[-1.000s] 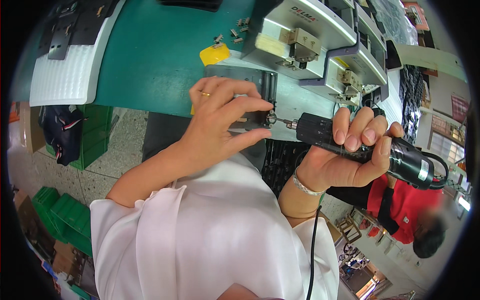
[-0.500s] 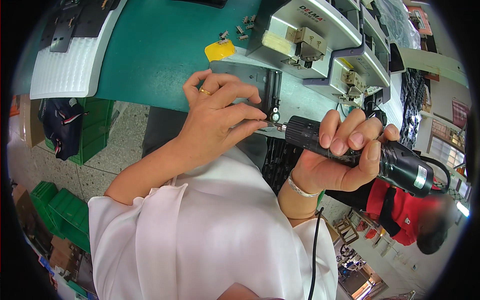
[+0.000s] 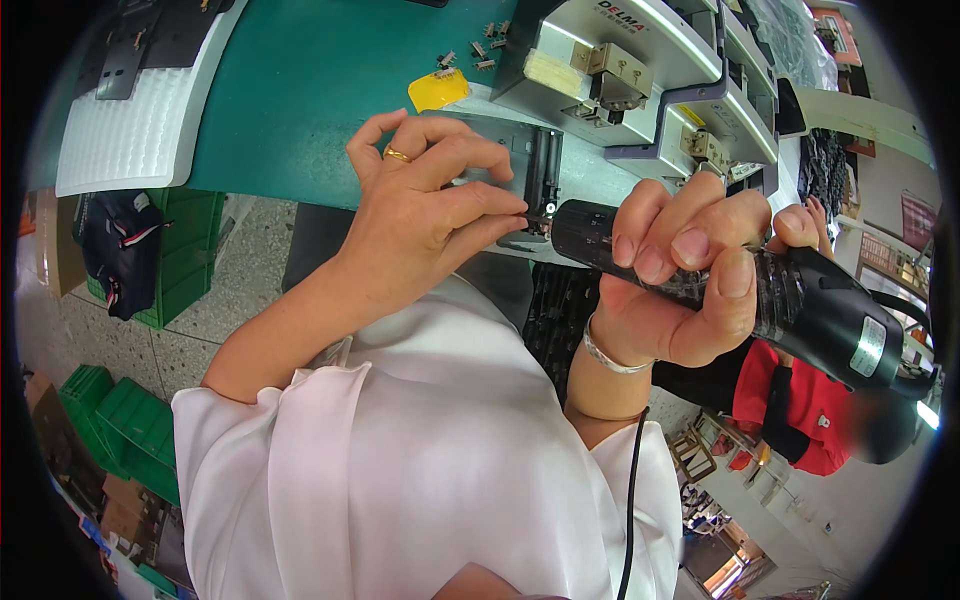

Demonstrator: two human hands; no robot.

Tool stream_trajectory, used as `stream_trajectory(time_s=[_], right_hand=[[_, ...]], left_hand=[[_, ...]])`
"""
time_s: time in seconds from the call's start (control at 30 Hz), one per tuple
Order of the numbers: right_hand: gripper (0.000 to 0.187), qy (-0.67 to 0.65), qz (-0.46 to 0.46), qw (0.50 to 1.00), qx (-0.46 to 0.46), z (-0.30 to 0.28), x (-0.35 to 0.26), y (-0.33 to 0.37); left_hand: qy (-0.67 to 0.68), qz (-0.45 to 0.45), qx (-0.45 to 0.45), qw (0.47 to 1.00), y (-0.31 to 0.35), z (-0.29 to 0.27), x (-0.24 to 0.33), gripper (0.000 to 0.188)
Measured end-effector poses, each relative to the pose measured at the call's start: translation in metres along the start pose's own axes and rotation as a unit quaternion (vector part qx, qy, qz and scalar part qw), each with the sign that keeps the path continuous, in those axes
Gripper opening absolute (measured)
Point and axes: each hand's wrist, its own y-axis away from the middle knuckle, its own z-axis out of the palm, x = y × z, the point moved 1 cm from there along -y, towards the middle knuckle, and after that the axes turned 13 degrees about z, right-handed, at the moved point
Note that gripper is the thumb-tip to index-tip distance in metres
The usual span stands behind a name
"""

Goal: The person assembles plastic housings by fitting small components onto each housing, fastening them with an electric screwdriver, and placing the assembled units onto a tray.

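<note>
A black electric screwdriver (image 3: 840, 312) lies almost level across my right hand (image 3: 680, 275), whose fingers are wrapped round its body. Its tip points left, at the thumb and forefinger of my left hand (image 3: 425, 200). Those two fingertips are pinched together beside the tip; whatever small thing they hold is too small to make out. My left hand's other fingers are raised and bent above a dark flat panel (image 3: 522, 140) at the bench's near edge. The panel has a black bar along its right side, and the screwdriver tip is close to the bar's near end.
Past my left hand, a yellow piece (image 3: 438, 92) and several small metal parts (image 3: 480, 48) lie on the green bench top (image 3: 290, 90). Grey machines (image 3: 600, 75) stand at the right. White padded foam (image 3: 125, 130) bears black plates. A person in red (image 3: 825, 425) is at the far right.
The screwdriver and my right hand have moved slightly up and left, bringing the tip to the panel's bar. My left hand has shifted a little up and left, still pinched.
</note>
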Motion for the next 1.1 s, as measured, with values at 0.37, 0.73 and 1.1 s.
stream_trajectory(time_s=[0.37,0.73,1.1], right_hand=[[0.034,-0.003,0.005,1.0,-0.024,0.004,0.0,-0.006],[0.047,-0.012,0.063,0.996,0.06,0.012,0.014,0.0],[0.049,0.034,0.068,0.995,0.057,0.018,0.046,0.011]], left_hand=[[0.016,-0.01,0.006,1.0,0.002,-0.003,-0.004,0.015],[0.033,-0.025,-0.01,0.999,0.021,0.003,-0.007,0.021],[-0.026,-0.061,-0.094,0.993,0.04,-0.003,-0.01,0.036]])
